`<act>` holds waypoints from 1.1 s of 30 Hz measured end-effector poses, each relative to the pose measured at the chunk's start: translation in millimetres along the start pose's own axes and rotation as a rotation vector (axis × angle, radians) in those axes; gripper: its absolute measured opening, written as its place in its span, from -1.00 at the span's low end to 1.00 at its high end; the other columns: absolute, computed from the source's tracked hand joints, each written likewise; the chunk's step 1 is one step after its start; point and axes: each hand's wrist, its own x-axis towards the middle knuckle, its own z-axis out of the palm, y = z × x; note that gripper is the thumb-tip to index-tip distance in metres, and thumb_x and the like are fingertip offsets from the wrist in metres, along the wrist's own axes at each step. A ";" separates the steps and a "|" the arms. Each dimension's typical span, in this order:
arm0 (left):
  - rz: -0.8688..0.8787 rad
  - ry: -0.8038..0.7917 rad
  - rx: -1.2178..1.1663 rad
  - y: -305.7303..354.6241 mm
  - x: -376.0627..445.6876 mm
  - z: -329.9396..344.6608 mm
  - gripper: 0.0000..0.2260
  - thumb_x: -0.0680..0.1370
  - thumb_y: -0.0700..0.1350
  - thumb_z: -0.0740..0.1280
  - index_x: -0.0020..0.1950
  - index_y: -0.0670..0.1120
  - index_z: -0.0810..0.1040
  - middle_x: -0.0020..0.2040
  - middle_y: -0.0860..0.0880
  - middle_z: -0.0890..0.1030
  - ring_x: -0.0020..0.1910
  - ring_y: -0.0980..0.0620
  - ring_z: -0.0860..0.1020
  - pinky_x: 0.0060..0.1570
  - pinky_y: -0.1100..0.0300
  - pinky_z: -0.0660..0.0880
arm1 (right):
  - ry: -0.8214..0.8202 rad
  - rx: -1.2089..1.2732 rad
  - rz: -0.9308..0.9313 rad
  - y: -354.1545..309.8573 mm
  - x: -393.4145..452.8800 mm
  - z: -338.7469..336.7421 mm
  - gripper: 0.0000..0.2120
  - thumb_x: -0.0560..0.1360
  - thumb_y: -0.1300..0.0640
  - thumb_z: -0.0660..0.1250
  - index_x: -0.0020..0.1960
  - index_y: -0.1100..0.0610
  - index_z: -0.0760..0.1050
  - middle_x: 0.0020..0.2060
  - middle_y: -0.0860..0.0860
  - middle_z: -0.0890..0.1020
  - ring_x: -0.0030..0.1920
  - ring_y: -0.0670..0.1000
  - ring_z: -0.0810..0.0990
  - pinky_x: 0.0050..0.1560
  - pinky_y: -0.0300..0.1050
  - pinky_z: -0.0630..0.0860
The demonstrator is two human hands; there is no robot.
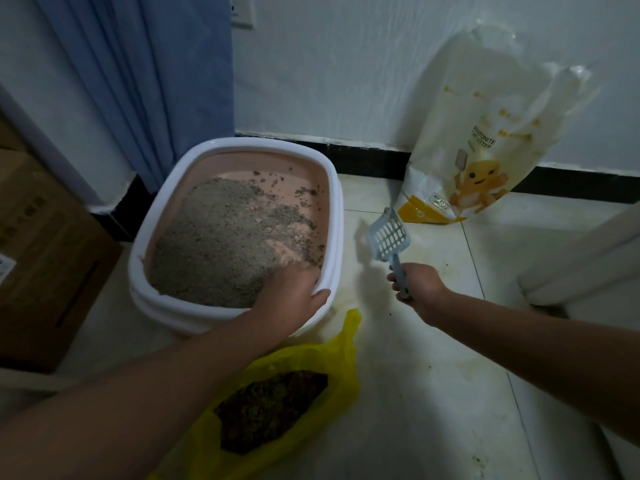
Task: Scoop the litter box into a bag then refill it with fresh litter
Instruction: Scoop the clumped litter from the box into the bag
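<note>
A white-rimmed, pink-lined litter box (337, 216) sits on the tiled floor, tilted, with grey litter (221, 244) heaped toward its near left side. My left hand (294, 292) grips the box's near right rim, fingers inside and thumb over the edge. My right hand (420, 284) holds the handle of a grey-blue slotted scoop (389, 237) to the right of the box, above the floor; the scoop looks empty. A yellow plastic bag (343, 355) lies open in front of the box, holding dark scooped litter. A white and yellow bag of fresh litter (485, 150) leans against the wall.
Blue curtain (145, 81) hangs behind the box. A cardboard carton (45, 244) stands at the left. A white object (581, 268) sits at the right edge. Bare floor tiles (433, 393) lie between the bags.
</note>
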 end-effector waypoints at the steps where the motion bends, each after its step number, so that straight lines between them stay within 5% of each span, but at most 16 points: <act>1: 0.022 0.010 0.018 -0.3 -0.8 0.8 -0.74 0.55 0.03 0.33 -0.20 -0.13 0.46 -0.21 -0.07 0.49 -0.23 -0.07 0.47 -0.28 0.12 0.27 | -0.016 -0.017 0.004 3.4 -0.3 1.0 -0.84 0.59 0.35 0.15 0.01 0.28 0.51 -0.25 0.11 0.58 -0.31 0.00 0.50 -0.27 -0.16 0.45; 6: 0.143 0.043 0.098 -4.9 0.1 2.8 -0.76 0.55 0.02 0.33 -0.14 -0.16 0.53 -0.17 -0.11 0.53 -0.18 -0.13 0.51 -0.24 0.06 0.42 | -0.035 -0.159 -0.077 20.6 8.4 5.3 -0.85 0.60 0.29 0.19 0.11 0.28 0.49 -0.20 0.15 0.62 -0.29 0.05 0.56 -0.24 -0.10 0.57; 10: 0.191 0.035 0.165 -7.1 -5.6 4.1 -0.79 0.44 0.00 0.36 -0.21 -0.14 0.54 -0.28 -0.07 0.50 -0.32 -0.10 0.51 -0.42 0.10 0.43 | -0.013 -0.423 -0.165 34.3 22.7 3.0 -0.88 0.50 0.23 0.40 -0.10 0.29 0.63 -0.27 0.18 0.66 -0.30 0.14 0.63 -0.09 0.08 0.66; 16: 0.218 0.044 0.216 -11.0 -7.4 7.3 -0.68 0.45 0.07 0.15 -0.22 -0.12 0.57 -0.28 -0.05 0.51 -0.33 -0.07 0.52 -0.46 0.13 0.45 | 0.014 -0.702 -0.185 37.5 28.7 6.2 -0.81 0.40 0.04 0.52 -0.18 0.17 0.65 -0.34 0.07 0.68 -0.38 0.01 0.68 -0.18 -0.10 0.66; 24: 0.151 -0.031 0.094 -14.0 -9.0 5.5 -0.70 0.54 0.06 0.22 -0.05 -0.15 0.57 -0.09 -0.09 0.54 -0.07 -0.11 0.51 -0.16 -0.01 0.52 | -0.030 -0.712 -0.206 39.7 29.6 17.5 -0.85 0.41 0.11 0.51 -0.20 0.17 0.59 -0.29 0.10 0.68 -0.23 0.09 0.69 -0.06 0.00 0.65; 33: 0.157 0.010 0.008 -18.3 -12.6 5.1 -0.68 0.50 0.09 0.21 -0.14 -0.15 0.57 -0.19 -0.06 0.53 -0.17 -0.10 0.51 -0.24 0.00 0.51 | -0.023 -0.771 -0.249 41.8 33.1 19.1 -0.96 0.43 0.22 0.42 -0.17 0.20 0.59 -0.21 0.14 0.68 -0.18 0.10 0.68 -0.04 0.01 0.64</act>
